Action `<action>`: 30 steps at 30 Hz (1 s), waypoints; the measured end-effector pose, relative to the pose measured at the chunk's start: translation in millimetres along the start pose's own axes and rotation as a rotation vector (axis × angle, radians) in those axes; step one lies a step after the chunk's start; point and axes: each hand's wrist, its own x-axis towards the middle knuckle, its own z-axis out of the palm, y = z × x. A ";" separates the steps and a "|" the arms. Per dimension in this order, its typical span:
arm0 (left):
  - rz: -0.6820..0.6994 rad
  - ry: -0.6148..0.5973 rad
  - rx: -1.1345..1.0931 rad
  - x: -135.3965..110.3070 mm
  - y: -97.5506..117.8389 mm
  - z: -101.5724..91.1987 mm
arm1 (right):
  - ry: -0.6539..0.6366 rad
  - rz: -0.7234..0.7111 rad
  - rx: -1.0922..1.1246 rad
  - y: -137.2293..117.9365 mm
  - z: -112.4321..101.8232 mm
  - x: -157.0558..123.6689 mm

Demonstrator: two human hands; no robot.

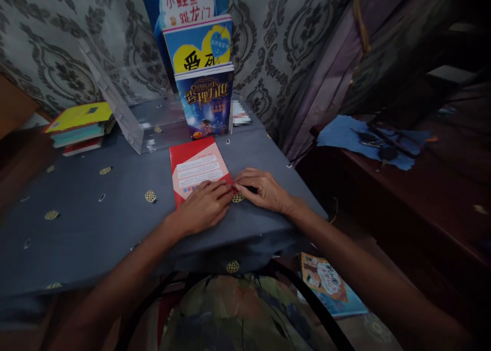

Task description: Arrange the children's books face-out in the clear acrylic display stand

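Note:
A red and pink book point(199, 162) with white text panels lies flat on the cloth-covered table. My left hand point(209, 203) rests across its near part, fingers laid out flat toward the right corner. At that corner my right hand point(264, 190) has thumb and fingers pinched together on the book's edge; the exact grip is partly hidden. Just beyond the book stands a dark blue book point(209, 105), in front of a blue and yellow book point(199, 49) and a taller blue book point(186, 3).
A clear plastic rack point(118, 97) stands left of the upright books. Stacked books point(82, 123) lie at the far left. On the right, glasses point(397, 138) rest on a blue cloth point(341, 136). Another book point(330, 287) lies below the table's right edge.

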 end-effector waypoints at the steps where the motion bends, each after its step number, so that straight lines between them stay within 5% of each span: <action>1: -0.025 -0.015 0.031 -1.6 4.5 1.4 | -0.001 -0.003 -0.012 -1.4 0.2 -2.2; 12: -0.254 0.052 0.133 -27.0 41.8 19.5 | -0.020 0.014 -0.123 -19.3 6.1 -30.6; 25: -0.372 0.247 0.219 -108.7 30.5 5.4 | -0.061 -0.012 -0.166 -18.7 5.0 -28.9; 30: -0.422 0.282 0.133 -122.6 24.7 -0.2 | -0.046 -0.007 -0.144 -19.6 4.1 -29.0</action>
